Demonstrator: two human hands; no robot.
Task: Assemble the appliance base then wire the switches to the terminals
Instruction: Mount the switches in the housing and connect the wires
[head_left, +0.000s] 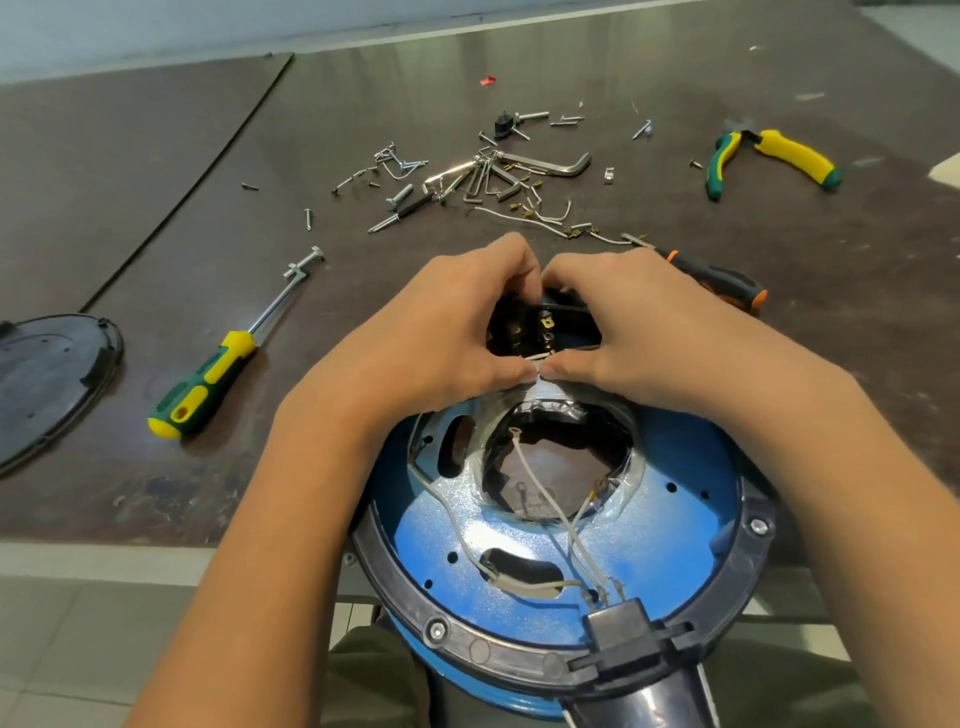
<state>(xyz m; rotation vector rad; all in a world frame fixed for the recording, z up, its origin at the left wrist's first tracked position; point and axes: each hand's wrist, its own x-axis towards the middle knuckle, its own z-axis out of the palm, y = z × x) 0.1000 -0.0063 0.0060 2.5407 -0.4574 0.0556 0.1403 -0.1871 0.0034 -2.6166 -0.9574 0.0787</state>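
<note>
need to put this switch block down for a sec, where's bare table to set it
Bare table lies far left, between the black cover and the screw pile. Another patch sits right, between the pliers and the orange-black screwdriver. Straight ahead, the middle is crowded with hardware.

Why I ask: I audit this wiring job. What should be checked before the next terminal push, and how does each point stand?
1. Switch block gripped by left hand and right hand: ok.
2. White wire pinched at the thumb tips: ok.
3. Its connector lined up with a terminal: cannot tell, fingers hide it.
4. Ring-terminal wire in the blue base connected: not ok, its end lies free.
5. Yellow-green screwdriver at hand on the table: ok.
</note>
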